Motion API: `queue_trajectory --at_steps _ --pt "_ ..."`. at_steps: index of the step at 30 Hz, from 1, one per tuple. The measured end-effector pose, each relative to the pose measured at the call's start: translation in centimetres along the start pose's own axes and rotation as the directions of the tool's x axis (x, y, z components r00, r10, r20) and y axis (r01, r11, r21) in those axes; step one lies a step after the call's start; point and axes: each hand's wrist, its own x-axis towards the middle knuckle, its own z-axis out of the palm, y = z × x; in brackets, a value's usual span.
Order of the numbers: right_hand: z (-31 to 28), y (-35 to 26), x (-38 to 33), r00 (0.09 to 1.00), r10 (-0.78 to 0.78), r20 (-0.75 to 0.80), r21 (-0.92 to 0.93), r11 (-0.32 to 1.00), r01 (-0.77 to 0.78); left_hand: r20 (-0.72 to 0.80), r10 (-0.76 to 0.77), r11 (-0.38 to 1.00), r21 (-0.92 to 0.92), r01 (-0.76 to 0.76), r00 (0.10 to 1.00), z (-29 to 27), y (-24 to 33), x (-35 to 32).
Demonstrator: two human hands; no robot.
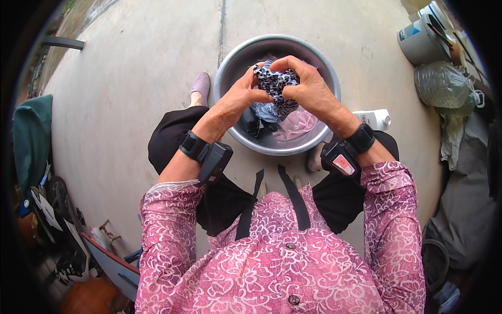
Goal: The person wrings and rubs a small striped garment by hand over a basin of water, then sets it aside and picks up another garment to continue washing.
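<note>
Two hands hold one bunched, spotted black-and-white cloth (277,86) in the head view, up over a metal basin (280,150) on the floor. The left hand (236,102) pinches its left edge between thumb and fingers; the right hand (314,94) grips the right side the same way, index finger curled over the top. Both grips are closed down to the cloth's thickness.

The step in hand looks like working this one piece between the fingertips. A next move would probably call for keeping both pinches firm and shifting along the fabric, with the loose part kept over the basin.

Inside the basin lie a pink cloth (296,125), a light blue cloth (265,111) and some black cloth (253,125); whether the spotted one touches them, I cannot tell. Just right of the basin is a white bottle (374,119), its contents hidden. Farther right are a grey bucket (418,46) and a clear plastic jug (442,86).
</note>
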Motion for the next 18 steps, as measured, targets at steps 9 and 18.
queue_trajectory --at_steps 9,18 --pt "-0.5 2.0 1.5 0.944 0.317 -0.097 0.423 0.871 -0.249 -0.105 -0.08 0.893 -0.45 0.024 0.991 -1.2 0.4 1.6" --pt "-0.5 1.7 1.6 0.964 0.256 0.073 0.204 0.942 -0.266 -0.233 -0.105 0.888 -0.46 -0.015 0.967 -1.0 2.8 1.3"
